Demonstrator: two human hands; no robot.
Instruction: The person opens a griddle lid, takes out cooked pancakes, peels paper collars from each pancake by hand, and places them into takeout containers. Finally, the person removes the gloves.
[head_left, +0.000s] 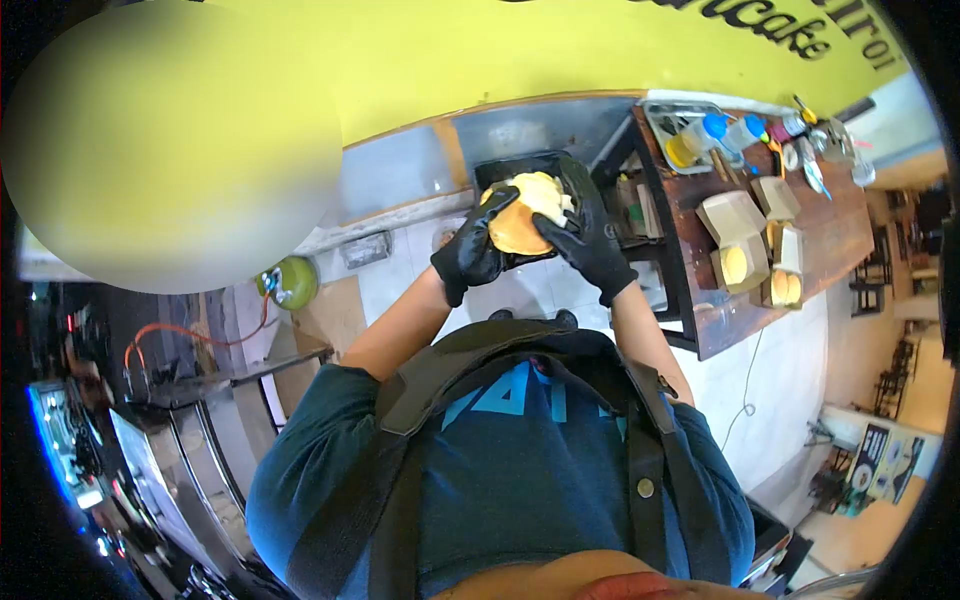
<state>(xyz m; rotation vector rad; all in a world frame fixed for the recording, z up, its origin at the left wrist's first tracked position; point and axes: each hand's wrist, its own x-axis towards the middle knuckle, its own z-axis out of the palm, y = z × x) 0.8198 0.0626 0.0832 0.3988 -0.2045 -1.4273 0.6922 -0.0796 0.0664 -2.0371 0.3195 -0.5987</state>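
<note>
A round golden pancake is held out in front of my body, with paler, torn-looking patches on its upper and right parts. My left hand, in a black glove, grips its left edge with the thumb on top. On the other side my right hand, also gloved in black, clasps the right edge, thumb pressed on the surface. Beneath the pancake is a black open container, partly hidden by the hands. Most fingers are out of sight under the pancake.
To the right, a brown wooden table carries open cardboard boxes with round pancakes, plus a metal tray and blue-capped bottles. At left stand a green gas cylinder with an orange hose and a metal counter.
</note>
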